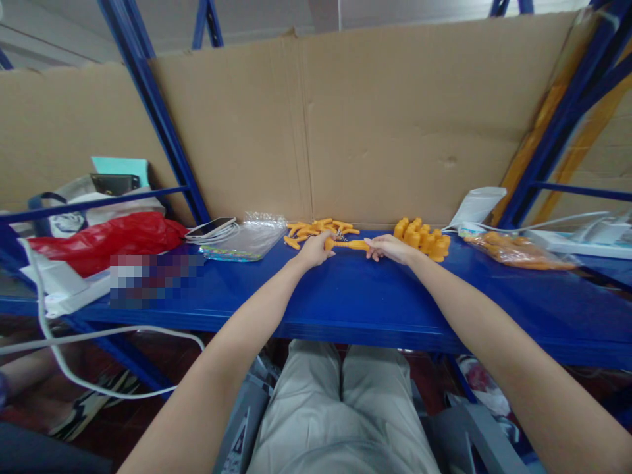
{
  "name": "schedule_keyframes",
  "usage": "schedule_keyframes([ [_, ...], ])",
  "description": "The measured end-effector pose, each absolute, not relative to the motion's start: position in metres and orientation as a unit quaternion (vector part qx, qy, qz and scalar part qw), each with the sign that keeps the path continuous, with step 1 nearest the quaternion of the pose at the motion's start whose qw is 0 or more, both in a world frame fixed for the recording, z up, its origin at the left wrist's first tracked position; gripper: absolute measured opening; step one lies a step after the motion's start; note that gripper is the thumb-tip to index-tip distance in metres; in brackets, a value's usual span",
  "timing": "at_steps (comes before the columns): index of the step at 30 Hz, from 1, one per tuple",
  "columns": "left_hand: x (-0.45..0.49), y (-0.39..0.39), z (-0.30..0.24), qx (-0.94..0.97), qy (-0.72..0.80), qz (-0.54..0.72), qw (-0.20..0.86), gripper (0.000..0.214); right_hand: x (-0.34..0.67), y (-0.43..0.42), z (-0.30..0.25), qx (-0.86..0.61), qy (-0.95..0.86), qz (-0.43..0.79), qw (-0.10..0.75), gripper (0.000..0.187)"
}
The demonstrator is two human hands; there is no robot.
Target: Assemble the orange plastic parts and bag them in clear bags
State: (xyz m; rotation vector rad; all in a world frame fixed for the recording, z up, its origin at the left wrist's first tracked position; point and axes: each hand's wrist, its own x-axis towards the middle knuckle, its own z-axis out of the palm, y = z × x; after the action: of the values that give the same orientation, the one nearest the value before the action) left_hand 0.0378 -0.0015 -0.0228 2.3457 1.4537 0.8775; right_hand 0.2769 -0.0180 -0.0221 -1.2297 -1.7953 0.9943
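Note:
Between my two hands an orange plastic rod with a ridged, screw-like middle [351,244] lies level, just above the blue shelf top [345,289]. The fingers of my left hand [315,251] close on its left end, and those of my right hand [394,249] pinch its right end. Behind my left hand is a pile of orange T-shaped plastic parts [302,228]. Some small metal pieces [340,235] lie by that pile, too small to make out. Several orange stepped cylindrical parts [425,238] stand in a cluster just beyond my right hand.
Left of the pile are a clear plastic bag [257,240] and a phone with a white cable [212,228]. A red plastic bag [118,240] lies farther left. At the right sit a bag of orange parts [518,250] and a white power strip [582,243]. Cardboard [395,118] walls the back.

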Motion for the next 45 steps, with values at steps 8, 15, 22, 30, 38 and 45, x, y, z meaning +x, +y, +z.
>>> schedule_keyframes([
  [8,0.038,0.001,-0.022,0.795,0.503,0.287,0.181,0.044,0.274,-0.01,-0.027,-0.509,-0.725,0.282,0.369,0.032],
  [15,0.041,0.001,-0.022,0.797,0.482,0.294,0.215,0.039,0.268,-0.019,-0.02,-0.482,-0.838,-0.126,0.223,0.034],
  [22,0.042,0.0,-0.026,0.8,0.437,0.321,0.257,0.035,0.255,-0.029,-0.016,-0.483,-0.837,-0.225,0.127,0.028],
  [30,0.041,-0.002,-0.022,0.795,0.434,0.322,0.277,0.036,0.253,-0.031,-0.012,-0.459,-0.85,-0.242,0.091,0.03],
  [38,0.034,-0.006,-0.016,0.838,0.426,0.303,0.157,0.038,0.25,-0.044,-0.004,-0.474,-0.859,-0.164,0.107,0.031],
  [45,0.038,-0.008,-0.017,0.859,0.401,0.311,0.064,0.04,0.251,-0.045,0.005,-0.519,-0.848,-0.03,0.103,0.03],
])
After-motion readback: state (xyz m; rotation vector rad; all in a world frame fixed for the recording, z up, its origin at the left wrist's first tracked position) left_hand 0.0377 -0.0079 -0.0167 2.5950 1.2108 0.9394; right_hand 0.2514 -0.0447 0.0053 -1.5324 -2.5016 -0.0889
